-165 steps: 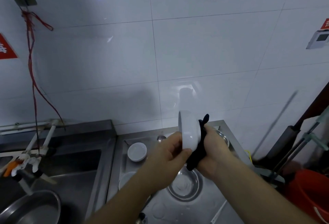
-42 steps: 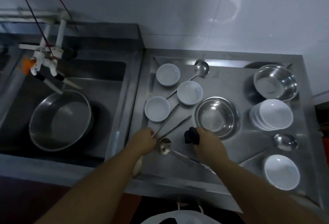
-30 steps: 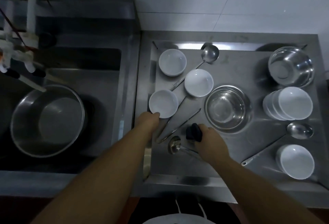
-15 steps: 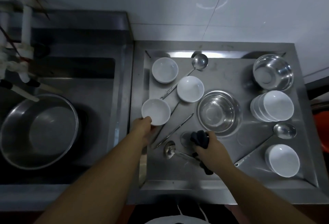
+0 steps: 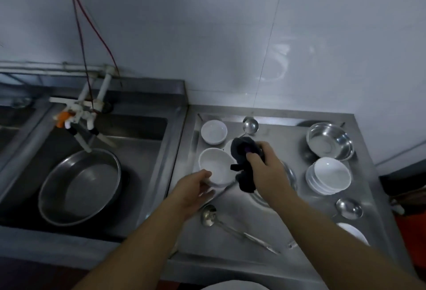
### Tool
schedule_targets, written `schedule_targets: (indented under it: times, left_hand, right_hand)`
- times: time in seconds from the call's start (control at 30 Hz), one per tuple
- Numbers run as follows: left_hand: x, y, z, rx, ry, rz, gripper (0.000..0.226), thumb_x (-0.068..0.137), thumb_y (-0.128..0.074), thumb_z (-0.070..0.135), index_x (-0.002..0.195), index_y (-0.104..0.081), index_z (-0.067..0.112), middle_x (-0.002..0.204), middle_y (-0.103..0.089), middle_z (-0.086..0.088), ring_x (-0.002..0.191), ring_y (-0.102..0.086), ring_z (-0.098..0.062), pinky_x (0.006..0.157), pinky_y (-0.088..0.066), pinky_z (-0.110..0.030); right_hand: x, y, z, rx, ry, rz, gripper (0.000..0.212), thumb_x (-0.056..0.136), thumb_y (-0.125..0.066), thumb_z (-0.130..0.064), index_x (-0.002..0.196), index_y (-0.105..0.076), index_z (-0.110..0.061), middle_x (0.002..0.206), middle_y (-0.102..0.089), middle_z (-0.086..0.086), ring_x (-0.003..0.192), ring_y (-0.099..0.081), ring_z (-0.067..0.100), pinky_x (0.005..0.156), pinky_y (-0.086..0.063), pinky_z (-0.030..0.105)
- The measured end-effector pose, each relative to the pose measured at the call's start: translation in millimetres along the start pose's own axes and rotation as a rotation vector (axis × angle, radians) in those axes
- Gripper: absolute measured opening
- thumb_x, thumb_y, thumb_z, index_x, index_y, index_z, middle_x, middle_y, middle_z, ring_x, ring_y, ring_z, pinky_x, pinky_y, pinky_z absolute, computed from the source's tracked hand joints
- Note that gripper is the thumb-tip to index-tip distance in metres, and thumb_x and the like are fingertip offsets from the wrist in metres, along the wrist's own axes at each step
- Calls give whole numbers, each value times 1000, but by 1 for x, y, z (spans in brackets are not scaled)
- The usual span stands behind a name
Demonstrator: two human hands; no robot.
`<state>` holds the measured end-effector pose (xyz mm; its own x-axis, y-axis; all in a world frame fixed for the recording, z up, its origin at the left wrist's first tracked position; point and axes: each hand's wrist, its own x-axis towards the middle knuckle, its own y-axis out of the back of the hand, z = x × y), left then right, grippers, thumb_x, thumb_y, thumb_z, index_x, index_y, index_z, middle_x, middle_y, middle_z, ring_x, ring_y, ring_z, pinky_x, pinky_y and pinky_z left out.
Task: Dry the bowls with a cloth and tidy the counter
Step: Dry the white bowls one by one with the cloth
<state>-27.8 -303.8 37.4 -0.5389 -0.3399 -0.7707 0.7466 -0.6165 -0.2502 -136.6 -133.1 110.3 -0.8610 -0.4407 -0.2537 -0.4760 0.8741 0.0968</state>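
Our left hand (image 5: pixel 196 190) grips white bowl (image 5: pixel 216 166), fingers curled on its rim; right hand (image 5: pixel 265 167) fingers clamp dark cloth (image 5: pixel 244 151) above desk (image 5: pixel 276 227).

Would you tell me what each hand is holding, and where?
Left hand grips the white bowl by its near rim; right hand clutches the dark cloth, bunched.

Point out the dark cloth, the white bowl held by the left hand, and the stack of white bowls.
dark cloth (image 5: pixel 244 151): head view, bunched upper part.
white bowl held by the left hand (image 5: pixel 215 166): head view, inside.
stack of white bowls (image 5: pixel 332 173): head view, top bowl's inside.
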Motion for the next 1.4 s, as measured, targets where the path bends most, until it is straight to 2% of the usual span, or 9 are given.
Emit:
schedule_targets:
  times: [0.13, 0.23, 0.3, 0.5, 0.63, 0.77, 0.93, 1.23, 1.4]
  left_hand:
    - [-55, -50, 3, -57, -120, -204, 32, 94, -72, 16, 120, -74, -4, 116, -77, -23, 104, -78, -32, 83, -65, -40]
    - [-94, -83, 1, -11, -251, -373, 49, 92, -71, 20, 132, -65, -6, 124, -71, -24, 108, -70, -33, 112, -51, -52]
    - [-113, -97, -2, 25, -319, -411, 60, 92, -69, 22, 143, -53, -6, 128, -64, -32, 110, -65, -34, 113, -46, -53]
    - [-146, -111, -11, 103, -345, -505, 65, 95, -61, 43, 151, -53, 13, 143, -64, -19, 122, -66, -34, 103, -56, -44]
    - [-152, -118, -11, 138, -308, -565, 88, 85, -77, 60, 156, -47, 19, 151, -59, -17, 139, -57, -36, 116, -46, -56]
    - [-148, -119, -8, 99, -333, -682, 97, 88, -71, 66, 162, -36, 13, 159, -48, -23, 148, -46, -42, 124, -31, -63]
    - [-158, -111, 10, -7, -359, -639, 99, 82, -77, 65, 157, -44, 10, 153, -54, -23, 143, -51, -41, 121, -34, -64]
    - [-150, -65, 65, 183, -507, -506, 75, 92, -70, 56, 154, -47, 19, 140, -66, -19, 126, -67, -38, 105, -53, -64]
    - [-140, -47, 82, 311, -587, -639, 81, 82, -83, 58, 151, -49, 32, 143, -62, -15, 128, -65, -40, 95, -59, -58]
  right_hand:
    - [-18, 33, -32, -398, 375, -66, 29, 88, -61, -43, 117, -61, -47, 97, -65, -20, 86, -61, 1, 73, -45, 10]
    - [-35, 52, -40, -535, 544, -117, 38, 93, -69, -29, 131, -63, -29, 110, -60, -18, 94, -54, 3, 81, -39, 13]
    - [-48, 65, -41, -483, 567, -122, 36, 95, -69, -20, 129, -62, -30, 106, -63, -19, 90, -57, 2, 79, -41, 13]
    - [-81, 93, -44, -266, 460, -89, 30, 98, -62, -28, 120, -57, -49, 92, -70, -12, 77, -67, 14, 70, -60, 44]
    - [-97, 98, -51, -99, 435, -118, 31, 100, -62, -26, 119, -64, -50, 101, -75, -12, 92, -72, 12, 78, -62, 32]
    - [-103, 92, -57, -111, 421, -167, 39, 100, -60, -15, 121, -68, -47, 82, -72, -1, 60, -61, 8, 54, -49, 26]
    - [-91, 66, -88, -465, 477, -170, 35, 99, -59, -19, 120, -69, -45, 90, -75, -11, 78, -70, 10, 71, -59, 33]
    - [-63, -1, -153, -1003, 295, -328, 27, 102, -52, -31, 108, -73, -14, 96, -76, 6, 87, -71, 23, 81, -59, 37]
    - [-54, 1, -171, -693, -23, -426, 26, 95, -59, -32, 109, -75, -17, 103, -78, 8, 96, -76, 28, 93, -62, 46]
